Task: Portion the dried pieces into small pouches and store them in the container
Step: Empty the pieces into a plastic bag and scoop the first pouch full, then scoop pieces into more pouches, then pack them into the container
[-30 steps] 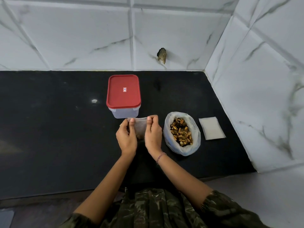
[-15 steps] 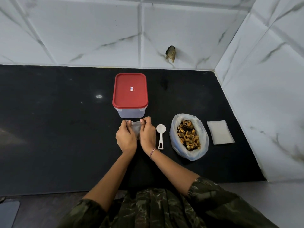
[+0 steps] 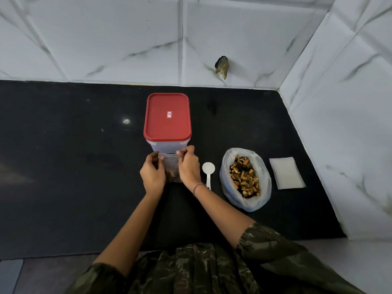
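One small pouch [image 3: 171, 166], few pieces at btm, top corners pinched by left hand [image 3: 152, 177] & right hand [image 3: 189, 169], just near of red-lidded container [image 3: 167, 117]. Right: spoon [image 3: 208, 171], bag w/ dried pieces [image 3: 245, 179], flat white packet [image 3: 286, 173]; black counter [image 3: 63, 166].

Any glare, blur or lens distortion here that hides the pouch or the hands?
Head view: wide-angle bending of the tile joints; one small glare spot on the black counter left of the container; left hand, right hand and pouch sharp, pouch contents dim.
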{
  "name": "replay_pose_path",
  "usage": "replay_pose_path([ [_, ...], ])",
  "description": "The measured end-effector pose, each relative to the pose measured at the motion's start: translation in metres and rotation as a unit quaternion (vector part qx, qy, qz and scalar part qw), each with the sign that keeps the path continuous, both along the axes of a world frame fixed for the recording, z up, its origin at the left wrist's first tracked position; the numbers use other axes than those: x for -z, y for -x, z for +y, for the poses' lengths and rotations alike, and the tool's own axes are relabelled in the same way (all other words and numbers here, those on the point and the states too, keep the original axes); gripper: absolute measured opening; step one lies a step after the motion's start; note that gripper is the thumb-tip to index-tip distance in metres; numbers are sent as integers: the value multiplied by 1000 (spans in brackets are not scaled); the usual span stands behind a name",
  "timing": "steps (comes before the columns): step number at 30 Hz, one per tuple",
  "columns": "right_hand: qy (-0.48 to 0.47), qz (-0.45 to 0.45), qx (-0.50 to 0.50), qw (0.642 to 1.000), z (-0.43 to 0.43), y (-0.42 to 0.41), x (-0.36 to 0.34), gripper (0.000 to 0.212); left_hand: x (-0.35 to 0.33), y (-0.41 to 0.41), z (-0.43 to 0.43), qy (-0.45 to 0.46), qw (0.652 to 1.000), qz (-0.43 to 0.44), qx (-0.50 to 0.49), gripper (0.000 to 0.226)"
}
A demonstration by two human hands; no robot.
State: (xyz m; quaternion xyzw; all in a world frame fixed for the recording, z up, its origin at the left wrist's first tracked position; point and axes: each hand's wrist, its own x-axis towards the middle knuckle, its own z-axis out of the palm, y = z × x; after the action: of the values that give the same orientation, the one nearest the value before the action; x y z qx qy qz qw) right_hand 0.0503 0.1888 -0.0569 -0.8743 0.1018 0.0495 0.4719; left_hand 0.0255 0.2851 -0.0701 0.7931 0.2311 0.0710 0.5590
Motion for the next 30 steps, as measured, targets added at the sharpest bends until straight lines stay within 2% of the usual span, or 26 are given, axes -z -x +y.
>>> replay_pose_path([
  [3,-12,-36,5,999,0,3,-1,23,5,9,0,-75,996,-46,5,36],
  [7,82,-147,-8,986,-5,17,-4,28,3,26,-2,-223,969,-67,77,39],
  [12,102,-165,-153,969,-8,47,8,40,13,43,-2,-321,921,-67,211,42],
  [15,179,-162,-246,939,-8,54,23,45,24,48,0,-377,886,-55,265,59],
  [21,229,-117,-294,920,-14,46,28,49,30,44,4,-416,861,-31,290,53],
  [27,237,-106,-300,918,-15,43,26,50,26,40,4,-423,858,-16,292,53],
  [30,223,-102,-299,922,-15,43,22,49,22,40,3,-397,873,-13,283,52],
])
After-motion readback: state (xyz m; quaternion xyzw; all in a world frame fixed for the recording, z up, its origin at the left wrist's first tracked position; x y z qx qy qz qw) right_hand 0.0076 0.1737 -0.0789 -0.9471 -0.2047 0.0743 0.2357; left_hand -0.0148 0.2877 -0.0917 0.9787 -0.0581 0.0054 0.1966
